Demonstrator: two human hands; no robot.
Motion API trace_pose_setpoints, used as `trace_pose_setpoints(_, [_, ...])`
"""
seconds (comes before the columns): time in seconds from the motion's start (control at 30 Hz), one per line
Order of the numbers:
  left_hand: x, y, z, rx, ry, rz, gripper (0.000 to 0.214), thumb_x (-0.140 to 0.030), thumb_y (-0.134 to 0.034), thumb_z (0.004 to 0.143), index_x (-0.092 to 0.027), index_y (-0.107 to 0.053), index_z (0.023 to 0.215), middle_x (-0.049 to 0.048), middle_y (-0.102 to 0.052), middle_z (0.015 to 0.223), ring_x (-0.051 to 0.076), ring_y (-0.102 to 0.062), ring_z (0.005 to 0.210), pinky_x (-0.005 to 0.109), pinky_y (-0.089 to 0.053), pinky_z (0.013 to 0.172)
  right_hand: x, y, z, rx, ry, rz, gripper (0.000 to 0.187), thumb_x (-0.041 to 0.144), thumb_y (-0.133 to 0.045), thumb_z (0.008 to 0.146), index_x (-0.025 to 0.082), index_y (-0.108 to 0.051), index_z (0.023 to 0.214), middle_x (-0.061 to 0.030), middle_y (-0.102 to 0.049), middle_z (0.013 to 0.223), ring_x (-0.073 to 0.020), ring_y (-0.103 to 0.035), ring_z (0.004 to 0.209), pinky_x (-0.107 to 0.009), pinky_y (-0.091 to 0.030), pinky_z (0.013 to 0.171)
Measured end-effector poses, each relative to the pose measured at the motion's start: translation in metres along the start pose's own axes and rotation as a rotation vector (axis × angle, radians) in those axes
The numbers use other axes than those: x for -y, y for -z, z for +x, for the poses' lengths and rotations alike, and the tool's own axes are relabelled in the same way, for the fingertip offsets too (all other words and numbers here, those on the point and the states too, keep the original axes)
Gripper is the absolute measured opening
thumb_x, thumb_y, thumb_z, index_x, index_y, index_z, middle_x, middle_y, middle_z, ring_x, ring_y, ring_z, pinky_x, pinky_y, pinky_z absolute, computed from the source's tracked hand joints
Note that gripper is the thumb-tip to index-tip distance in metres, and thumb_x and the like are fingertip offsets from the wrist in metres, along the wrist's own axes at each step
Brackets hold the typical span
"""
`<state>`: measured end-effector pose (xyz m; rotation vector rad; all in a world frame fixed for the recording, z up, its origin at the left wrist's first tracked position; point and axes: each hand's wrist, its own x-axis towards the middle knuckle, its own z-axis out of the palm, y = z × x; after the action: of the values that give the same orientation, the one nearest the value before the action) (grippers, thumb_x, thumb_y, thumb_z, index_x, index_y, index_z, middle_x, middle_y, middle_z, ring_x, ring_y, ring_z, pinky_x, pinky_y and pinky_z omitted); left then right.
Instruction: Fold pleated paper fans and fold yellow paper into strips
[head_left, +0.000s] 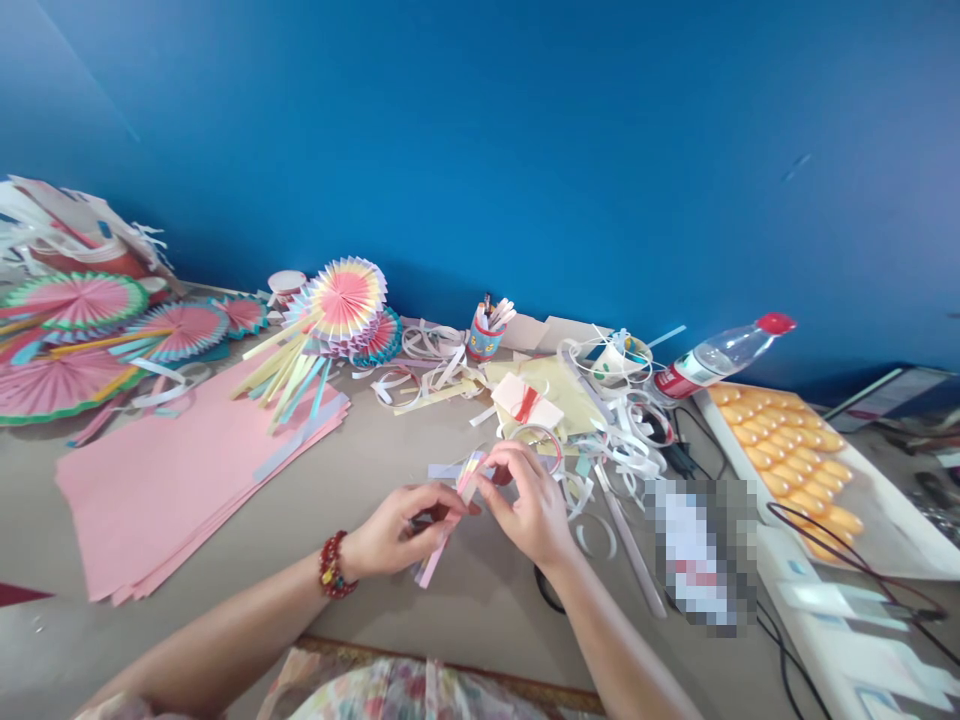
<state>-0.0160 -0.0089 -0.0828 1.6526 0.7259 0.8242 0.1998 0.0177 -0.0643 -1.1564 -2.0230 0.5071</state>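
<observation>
Between my hands, over the middle of the table, is a narrow pleated paper strip in pink, with yellow and lilac at its far end. My left hand, with a red bead bracelet at the wrist, pinches it from the left. From the right, the fingers of my right hand close on its upper end. The fingers cover part of the strip. Just beyond them lie a roll of tape and a pale block wrapped with a red band. A long silver tool rests to the right.
Stacked pink paper lies at left, with finished pleated fans behind it. White paper scraps are heaped right of centre. A bottle leans beside a tray of yellow-orange pieces. Black cables run along the right; a blue wall stands behind.
</observation>
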Motion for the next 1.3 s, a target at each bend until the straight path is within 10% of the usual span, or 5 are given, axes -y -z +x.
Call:
trace_pose_setpoints(0.9, [0.005, -0.007, -0.004, 0.043, -0.062, -0.038, 0.016, -0.020, -0.051, 0.095, -0.015, -0.060, 0.107, 0.0121, -0.070, 0.102, 0.009, -0.061, 0.065, 0.018, -0.048, 0.061, -0.014, 0.003, -0.002, -0.013, -0.239, 0.259, 0.028, 0.039, -0.048, 0.098, 0.025, -0.053, 0.122, -0.0050, -0.063, 0.099, -0.0171, -0.064, 0.077, -0.030, -0.051, 0.070])
trace_pose_setpoints(1.1, [0.006, -0.005, -0.004, 0.001, 0.005, -0.119, 0.015, -0.025, -0.051, 0.096, -0.015, -0.058, 0.105, 0.0097, -0.068, 0.093, 0.011, -0.063, 0.067, 0.020, -0.050, 0.061, -0.009, 0.004, -0.004, 0.195, -0.227, 0.672, 0.080, 0.071, -0.054, 0.084, 0.027, -0.031, 0.148, -0.0135, -0.056, 0.132, -0.0243, -0.065, 0.099, -0.039, -0.053, 0.084])
trace_pose_setpoints(1.3, [0.005, -0.005, -0.004, -0.011, -0.034, -0.006, 0.012, -0.023, -0.049, 0.096, -0.015, -0.057, 0.100, 0.0050, -0.065, 0.080, 0.012, -0.060, 0.067, 0.021, -0.049, 0.063, 0.000, -0.002, -0.005, 0.295, -0.351, 0.840, 0.105, 0.047, -0.077, 0.078, 0.037, -0.006, 0.154, -0.0168, -0.031, 0.153, -0.0237, -0.061, 0.113, -0.045, -0.049, 0.097])
